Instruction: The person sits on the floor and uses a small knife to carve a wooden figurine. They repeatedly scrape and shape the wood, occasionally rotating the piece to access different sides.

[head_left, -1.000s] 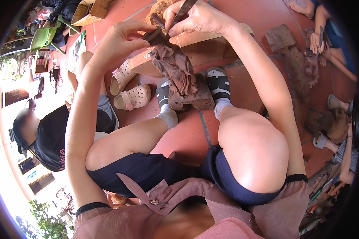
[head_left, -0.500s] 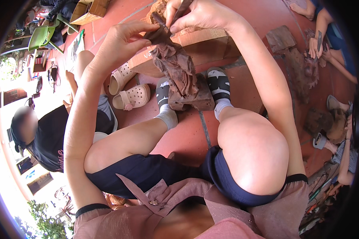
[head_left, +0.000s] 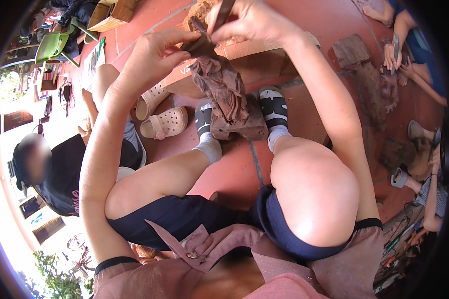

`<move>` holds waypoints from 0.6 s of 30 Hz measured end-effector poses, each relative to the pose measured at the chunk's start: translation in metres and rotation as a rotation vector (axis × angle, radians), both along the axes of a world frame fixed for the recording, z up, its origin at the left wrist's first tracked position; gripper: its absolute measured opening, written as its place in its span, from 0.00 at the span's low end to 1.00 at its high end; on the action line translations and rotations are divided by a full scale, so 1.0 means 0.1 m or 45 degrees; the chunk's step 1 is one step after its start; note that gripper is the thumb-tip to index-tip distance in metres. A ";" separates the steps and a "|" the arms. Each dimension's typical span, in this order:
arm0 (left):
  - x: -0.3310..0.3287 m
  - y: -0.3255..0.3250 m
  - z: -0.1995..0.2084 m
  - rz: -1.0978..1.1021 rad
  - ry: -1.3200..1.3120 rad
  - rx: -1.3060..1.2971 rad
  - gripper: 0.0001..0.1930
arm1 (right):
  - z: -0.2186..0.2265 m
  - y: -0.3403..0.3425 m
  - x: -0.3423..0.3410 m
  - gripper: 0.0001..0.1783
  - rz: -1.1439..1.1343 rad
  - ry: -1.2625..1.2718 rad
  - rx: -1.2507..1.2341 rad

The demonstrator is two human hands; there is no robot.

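Observation:
A dark brown carved wooden figure (head_left: pixel 222 84) with draped folds stands on a rough wooden block (head_left: pixel 244 124) between my feet, leaning up and to the left. My left hand (head_left: pixel 159 52) pinches the top end of the carving with thumb and fingers. Just to the right, my right hand (head_left: pixel 257 24) closes round a narrow dark tool (head_left: pixel 223 14), its lower end against the carving's top. The upper part of the tool runs out of the picture, and its exact kind cannot be made out.
A cardboard box (head_left: pixel 262 67) lies behind the carving, near a lighter carved piece (head_left: pixel 197 11). Beige clogs (head_left: pixel 167 122) sit left of my foot. A person in black (head_left: pixel 60 164) sits at left. At right, another person's hands (head_left: pixel 391 55) work over dark wood (head_left: pixel 351 50).
My right hand and the tool have moved slightly left, and the tool stands more upright. My left hand stays on the carving. At right, the other person's hands have shifted a little.

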State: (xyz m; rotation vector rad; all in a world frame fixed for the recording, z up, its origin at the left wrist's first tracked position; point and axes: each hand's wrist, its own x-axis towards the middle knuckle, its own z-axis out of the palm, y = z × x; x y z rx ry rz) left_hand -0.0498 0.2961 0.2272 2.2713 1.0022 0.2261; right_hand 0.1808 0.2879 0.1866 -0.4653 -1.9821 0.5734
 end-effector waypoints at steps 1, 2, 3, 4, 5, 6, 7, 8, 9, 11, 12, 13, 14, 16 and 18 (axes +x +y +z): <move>0.01 -0.01 -0.01 -0.006 -0.025 0.019 0.21 | 0.06 -0.04 0.11 0.06 0.035 0.019 -0.869; 0.02 -0.01 -0.01 -0.016 -0.046 0.039 0.21 | 0.07 0.03 0.15 0.06 0.114 0.170 -0.753; 0.02 -0.01 0.00 -0.027 -0.067 0.059 0.21 | 0.08 0.08 0.18 0.06 0.192 0.320 -0.634; 0.01 -0.02 -0.02 -0.030 -0.078 0.050 0.21 | 0.10 0.08 0.25 0.06 0.247 0.311 -0.655; 0.01 -0.02 -0.03 -0.033 -0.090 0.049 0.21 | 0.12 0.03 0.22 0.06 0.253 0.205 -0.741; 0.02 -0.01 -0.04 -0.041 -0.109 0.045 0.21 | 0.04 0.03 0.18 0.06 0.100 0.026 -0.430; 0.03 0.00 -0.02 -0.041 -0.088 0.045 0.21 | -0.06 0.03 0.12 0.07 -0.053 -0.152 -0.118; 0.01 -0.01 -0.01 -0.027 -0.062 0.039 0.21 | -0.08 0.02 0.06 0.07 0.068 0.001 -0.591; 0.00 -0.02 -0.01 -0.014 -0.036 0.032 0.21 | -0.11 0.00 0.08 0.07 -0.019 0.039 -0.486; 0.01 0.00 -0.02 -0.017 -0.056 0.059 0.21 | -0.01 0.03 0.21 0.08 0.070 0.229 -0.623; 0.01 0.00 -0.03 -0.022 -0.064 0.071 0.22 | -0.01 0.00 0.21 0.07 0.043 0.231 -0.650; 0.00 -0.01 -0.03 -0.026 -0.053 0.066 0.22 | -0.02 -0.06 0.19 0.06 0.020 0.238 -0.689; 0.00 -0.02 -0.02 -0.031 -0.048 0.066 0.22 | -0.04 -0.10 0.13 0.05 -0.060 0.125 -0.369; 0.02 -0.01 -0.01 -0.035 -0.039 0.076 0.21 | -0.09 -0.09 0.09 0.04 -0.161 0.042 -0.148; -0.01 -0.03 -0.02 -0.023 -0.021 0.078 0.21 | -0.14 -0.07 0.12 0.05 -0.181 0.173 -0.527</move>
